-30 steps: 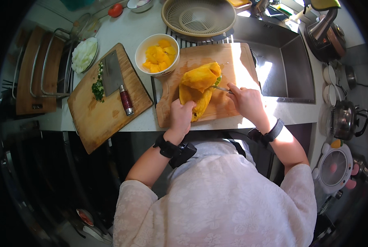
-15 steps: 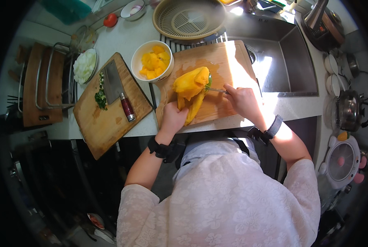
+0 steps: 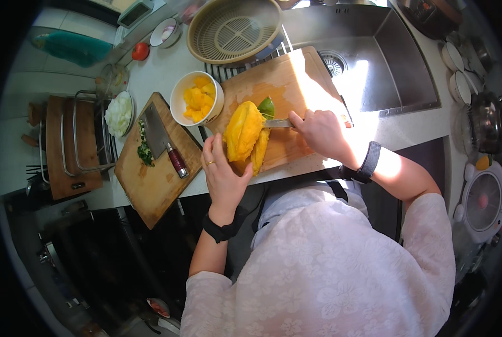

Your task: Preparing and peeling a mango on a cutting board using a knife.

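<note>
A peeled yellow mango (image 3: 242,132) is at the near left part of the wooden cutting board (image 3: 296,73). Beside it hangs or lies a yellow strip (image 3: 260,153), perhaps peel, and a green piece of skin (image 3: 266,105) shows behind. My right hand (image 3: 321,132) is closed round the handle of a small knife (image 3: 278,123), whose blade reaches the mango's right side. At the fruit's near left edge, my left hand (image 3: 224,177) has its fingers and thumb spread; whether they touch it is unclear. A white bowl (image 3: 219,105) of mango chunks stands just beyond.
On the left, a second cutting board (image 3: 144,194) bears a cleaver (image 3: 156,129) and chopped greens (image 3: 145,154). Behind it stands a bowl of pale chopped food (image 3: 119,114). A strainer basket (image 3: 234,31), a tomato (image 3: 140,51) and the sink (image 3: 397,73) lie farther back.
My left hand has loosened from the yellow strip and spread beside the mango. The mango has turned more upright, and the knife blade now shows at its right side. The view has shifted.
</note>
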`<state>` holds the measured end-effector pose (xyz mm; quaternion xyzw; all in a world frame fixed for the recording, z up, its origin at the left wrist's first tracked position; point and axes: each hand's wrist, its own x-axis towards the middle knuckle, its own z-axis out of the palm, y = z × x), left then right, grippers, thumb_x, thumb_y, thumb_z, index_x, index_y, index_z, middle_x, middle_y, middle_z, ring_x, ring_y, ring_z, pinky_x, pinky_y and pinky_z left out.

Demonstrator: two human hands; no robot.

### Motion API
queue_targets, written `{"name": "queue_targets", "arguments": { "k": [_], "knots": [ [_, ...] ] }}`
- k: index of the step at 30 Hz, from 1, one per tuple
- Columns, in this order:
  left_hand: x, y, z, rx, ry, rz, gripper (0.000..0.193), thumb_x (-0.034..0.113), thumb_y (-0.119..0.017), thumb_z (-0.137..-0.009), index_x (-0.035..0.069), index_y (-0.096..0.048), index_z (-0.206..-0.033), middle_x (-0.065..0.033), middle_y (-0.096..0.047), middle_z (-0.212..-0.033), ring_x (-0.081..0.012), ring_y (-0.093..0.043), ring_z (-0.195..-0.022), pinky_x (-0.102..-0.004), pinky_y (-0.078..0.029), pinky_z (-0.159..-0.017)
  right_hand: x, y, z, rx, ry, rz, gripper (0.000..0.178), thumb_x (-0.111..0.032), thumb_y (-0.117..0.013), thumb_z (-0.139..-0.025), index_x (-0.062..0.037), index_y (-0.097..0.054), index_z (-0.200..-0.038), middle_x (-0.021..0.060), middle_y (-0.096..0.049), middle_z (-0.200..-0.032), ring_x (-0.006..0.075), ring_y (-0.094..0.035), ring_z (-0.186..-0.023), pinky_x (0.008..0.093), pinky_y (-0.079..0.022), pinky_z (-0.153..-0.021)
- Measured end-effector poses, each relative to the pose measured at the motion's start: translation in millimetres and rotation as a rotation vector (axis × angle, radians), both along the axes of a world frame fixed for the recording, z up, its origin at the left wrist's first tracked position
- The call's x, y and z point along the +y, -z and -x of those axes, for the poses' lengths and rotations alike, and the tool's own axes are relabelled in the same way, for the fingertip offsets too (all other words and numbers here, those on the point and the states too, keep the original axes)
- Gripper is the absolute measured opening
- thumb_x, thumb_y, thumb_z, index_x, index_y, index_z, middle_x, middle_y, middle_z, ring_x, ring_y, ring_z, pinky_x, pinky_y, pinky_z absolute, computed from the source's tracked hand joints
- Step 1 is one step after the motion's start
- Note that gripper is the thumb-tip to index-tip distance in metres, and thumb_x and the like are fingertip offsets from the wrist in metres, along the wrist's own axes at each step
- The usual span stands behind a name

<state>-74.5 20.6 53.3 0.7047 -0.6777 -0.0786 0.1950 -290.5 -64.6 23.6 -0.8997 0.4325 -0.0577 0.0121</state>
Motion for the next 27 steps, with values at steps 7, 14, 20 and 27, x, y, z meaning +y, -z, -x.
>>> {"name": "queue_targets", "arguments": {
  "k": [7, 14, 20, 27],
  "knots": [
    [-36.8, -18.7, 31.4, -0.044, 0.139, -0.050, 0.078, 0.005, -0.067, -0.063, 0.005, -0.027, -0.130, -0.0222, -0.033, -0.129, -0.0394, -0.042, -0.110, -0.0389, -0.039, -0.089, -13.7, -8.4, 5.9, 0.083, -0.110, -0.006, 0.019, -0.025, -0.055, -0.082, -0.0074, -0.051, -0.085, 0.0024, -0.045, -0.050, 0.0175, -0.051, -0.044, 0.0295, -0.038, -0.042],
    [-54.9, -22.3, 30.4, -0.202, 0.101, -0.163, 0.080, 0.004, -0.065, -0.063, 0.013, -0.027, -0.132, -0.0217, -0.045, -0.119, -0.0354, -0.058, -0.081, -0.0392, -0.048, -0.067, -25.9, -9.9, 12.1, 0.023, -0.216, -0.047, 0.013, -0.020, -0.055, -0.080, -0.0071, -0.052, -0.080, 0.0010, -0.045, -0.047, 0.0169, -0.052, -0.043, 0.0273, -0.040, -0.042],
    [-66.8, -21.5, 23.2, -0.232, 0.073, -0.340, 0.074, 0.007, -0.066, -0.061, 0.012, -0.035, -0.128, -0.0186, -0.060, -0.082, -0.0333, -0.059, -0.076, -0.0384, -0.048, -0.065, -32.3, -11.3, 16.7, 0.017, -0.267, -0.063, 0.009, -0.014, -0.054, -0.077, -0.0052, -0.053, -0.078, 0.0016, -0.047, -0.048, 0.0167, -0.055, -0.044, 0.0282, -0.041, -0.040],
    [-80.2, -27.1, 12.2, -0.099, 0.084, -0.390, 0.064, 0.010, -0.065, -0.062, 0.012, -0.043, -0.122, -0.0190, -0.061, -0.086, -0.0335, -0.059, -0.080, -0.0379, -0.048, -0.070, -41.8, -21.4, 25.8, 0.030, -0.228, -0.077, 0.009, -0.014, -0.054, -0.073, -0.0059, -0.057, -0.074, 0.0030, -0.053, -0.049, 0.0176, -0.056, -0.045, 0.0291, -0.044, -0.040]
  ]
}}
